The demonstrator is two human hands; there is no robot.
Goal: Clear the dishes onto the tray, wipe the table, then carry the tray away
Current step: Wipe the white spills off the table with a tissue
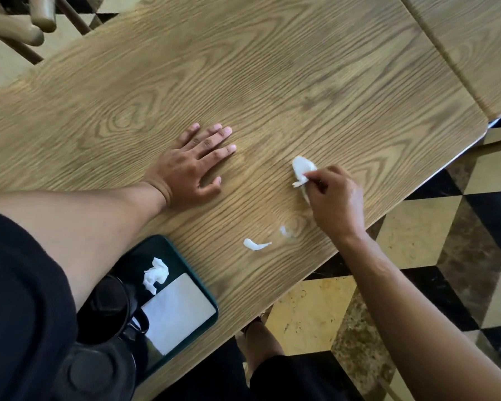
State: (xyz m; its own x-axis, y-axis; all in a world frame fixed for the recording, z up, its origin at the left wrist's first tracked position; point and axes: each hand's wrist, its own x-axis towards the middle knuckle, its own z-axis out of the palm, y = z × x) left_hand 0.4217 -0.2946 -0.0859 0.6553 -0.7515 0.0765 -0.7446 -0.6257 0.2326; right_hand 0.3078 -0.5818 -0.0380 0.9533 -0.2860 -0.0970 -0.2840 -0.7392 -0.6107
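Right hand (pixel 334 202) pinches tissue (pixel 302 169); left hand (pixel 190 166) flat beside.

L hand (pixel 192 169) flat, R hand (pixel 334 198) prob. pinching.

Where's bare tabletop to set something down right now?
Free: the whole far stretch of the table beyond the left hand, out to the seam with the next table. Crowded: near edge, with the tray, two white scraps and the right hand pinching a tissue.
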